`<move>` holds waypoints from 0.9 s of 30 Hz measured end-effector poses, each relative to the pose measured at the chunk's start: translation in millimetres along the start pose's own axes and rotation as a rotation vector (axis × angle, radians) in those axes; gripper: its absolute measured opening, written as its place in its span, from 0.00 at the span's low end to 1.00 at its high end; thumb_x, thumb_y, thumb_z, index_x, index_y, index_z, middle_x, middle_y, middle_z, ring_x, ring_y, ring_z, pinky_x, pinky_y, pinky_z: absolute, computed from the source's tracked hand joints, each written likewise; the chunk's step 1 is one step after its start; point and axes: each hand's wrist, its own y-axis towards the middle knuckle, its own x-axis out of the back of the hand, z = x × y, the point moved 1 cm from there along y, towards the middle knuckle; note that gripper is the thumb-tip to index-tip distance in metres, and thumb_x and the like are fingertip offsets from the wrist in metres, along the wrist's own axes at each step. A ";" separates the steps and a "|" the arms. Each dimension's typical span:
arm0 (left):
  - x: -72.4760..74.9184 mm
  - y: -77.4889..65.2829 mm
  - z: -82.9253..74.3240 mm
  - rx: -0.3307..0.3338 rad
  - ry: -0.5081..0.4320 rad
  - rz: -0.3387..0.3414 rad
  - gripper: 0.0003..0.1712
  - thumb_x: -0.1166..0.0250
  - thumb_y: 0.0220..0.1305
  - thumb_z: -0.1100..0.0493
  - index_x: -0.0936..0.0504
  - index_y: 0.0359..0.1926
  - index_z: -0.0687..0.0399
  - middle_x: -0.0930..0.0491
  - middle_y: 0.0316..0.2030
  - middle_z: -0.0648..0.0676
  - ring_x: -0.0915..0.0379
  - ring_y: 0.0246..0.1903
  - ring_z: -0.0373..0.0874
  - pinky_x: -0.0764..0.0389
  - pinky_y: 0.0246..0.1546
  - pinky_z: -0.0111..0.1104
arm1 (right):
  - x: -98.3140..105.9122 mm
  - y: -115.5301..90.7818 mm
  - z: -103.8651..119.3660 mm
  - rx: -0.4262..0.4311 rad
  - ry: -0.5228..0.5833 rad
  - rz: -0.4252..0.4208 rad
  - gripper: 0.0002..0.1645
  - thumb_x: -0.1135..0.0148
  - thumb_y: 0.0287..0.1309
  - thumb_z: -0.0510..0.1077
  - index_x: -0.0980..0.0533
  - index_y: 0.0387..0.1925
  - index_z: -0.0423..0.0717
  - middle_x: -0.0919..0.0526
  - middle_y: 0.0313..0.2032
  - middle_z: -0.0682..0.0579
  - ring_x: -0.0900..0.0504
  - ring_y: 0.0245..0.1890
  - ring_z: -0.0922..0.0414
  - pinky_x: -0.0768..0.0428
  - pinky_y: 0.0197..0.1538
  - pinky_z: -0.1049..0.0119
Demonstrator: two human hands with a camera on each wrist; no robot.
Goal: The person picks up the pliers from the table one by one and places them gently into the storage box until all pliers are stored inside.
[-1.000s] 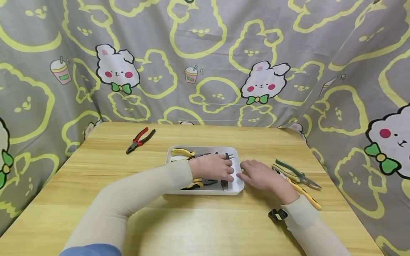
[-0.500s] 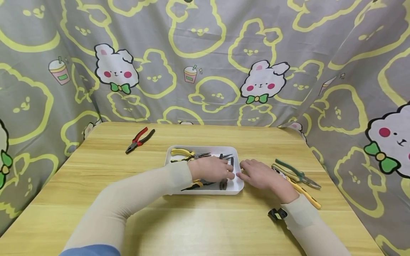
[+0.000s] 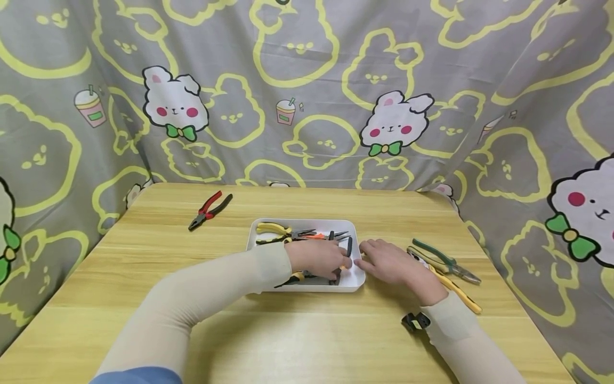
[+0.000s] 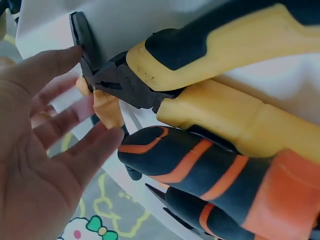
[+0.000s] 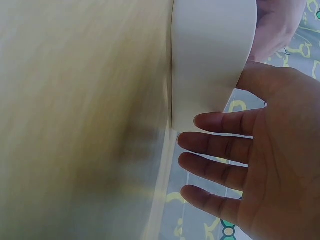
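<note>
Over the right part of the white tray (image 3: 307,288), my left hand (image 3: 318,256) reaches down with fingers bent around small orange-and-black pliers (image 4: 107,110). The thumb lies at their dark head in the left wrist view, the other fingers along the orange handle. Close beside them are yellow-and-black pliers (image 4: 210,55) and a black handle with orange stripes (image 4: 200,165). My right hand (image 3: 386,261) stands outside the tray's right end. Its thumb is at the rim and its fingers (image 5: 215,143) extend, spread, along the outer wall.
Yellow-handled pliers (image 3: 273,228) lie in the tray's back left. Red-and-black pliers (image 3: 206,214) are at the table's far left. Green-handled pliers (image 3: 429,249) and yellow-handled pliers (image 3: 460,293) lie on the right, partly behind the right hand and wrist. A patterned curtain (image 3: 316,96) surrounds the table.
The small pliers under my left hand have shifted right and turned slightly, their black handle tips now nearer the tray's right end. My right hand and the tray stay put.
</note>
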 end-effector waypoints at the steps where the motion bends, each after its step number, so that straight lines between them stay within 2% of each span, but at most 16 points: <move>1: -0.3 -0.9 0.5 -0.014 -0.025 0.008 0.17 0.38 0.68 0.50 0.21 0.56 0.42 0.24 0.43 0.45 0.31 0.39 0.42 0.27 0.41 0.31 | -0.2 0.2 0.1 0.002 -0.003 -0.002 0.20 0.50 0.71 0.57 0.27 0.48 0.45 0.23 0.42 0.51 0.23 0.45 0.50 0.25 0.48 0.51; 5: -2.7 -6.0 4.5 -0.066 -0.057 0.026 0.15 0.38 0.68 0.51 0.19 0.54 0.39 0.27 0.43 0.44 0.32 0.39 0.40 0.28 0.43 0.31 | -0.9 0.6 0.9 0.009 -0.007 -0.006 0.20 0.49 0.70 0.57 0.27 0.48 0.45 0.24 0.40 0.52 0.24 0.43 0.51 0.25 0.47 0.51; 12: -5.9 -12.7 11.0 -0.142 -0.054 -0.002 0.13 0.37 0.65 0.51 0.17 0.50 0.39 0.28 0.42 0.42 0.32 0.40 0.38 0.30 0.45 0.30 | -0.8 0.5 1.9 0.019 -0.008 -0.012 0.21 0.49 0.70 0.57 0.27 0.49 0.44 0.23 0.42 0.50 0.23 0.45 0.50 0.25 0.48 0.50; 16: -2.9 -15.9 10.3 -0.111 -0.072 -0.016 0.12 0.38 0.66 0.49 0.18 0.49 0.39 0.29 0.45 0.43 0.33 0.42 0.39 0.29 0.45 0.30 | -0.9 1.1 1.0 0.012 -0.008 -0.004 0.22 0.50 0.71 0.58 0.27 0.49 0.44 0.23 0.42 0.50 0.23 0.45 0.50 0.25 0.48 0.51; 20: 0.8 -20.9 10.0 -0.050 -0.108 -0.005 0.14 0.38 0.67 0.50 0.20 0.52 0.40 0.28 0.48 0.45 0.31 0.38 0.38 0.28 0.42 0.29 | -0.5 0.9 0.6 0.003 -0.009 0.003 0.23 0.50 0.71 0.58 0.27 0.50 0.44 0.22 0.43 0.50 0.23 0.46 0.50 0.25 0.49 0.51; 23: 1.0 -22.8 9.6 -0.031 -0.115 0.013 0.15 0.38 0.67 0.50 0.20 0.53 0.41 0.29 0.50 0.46 0.30 0.35 0.36 0.27 0.39 0.28 | -0.3 0.6 0.1 0.004 -0.008 0.002 0.22 0.50 0.71 0.57 0.27 0.50 0.43 0.22 0.43 0.50 0.23 0.46 0.49 0.25 0.49 0.50; 27: 0.2 -22.8 10.2 -0.019 -0.130 0.035 0.14 0.39 0.67 0.49 0.20 0.52 0.40 0.30 0.51 0.45 0.30 0.35 0.36 0.27 0.39 0.28 | -1.7 0.9 -1.1 0.012 -0.008 -0.006 0.22 0.51 0.71 0.58 0.27 0.49 0.44 0.23 0.41 0.51 0.23 0.44 0.50 0.25 0.47 0.50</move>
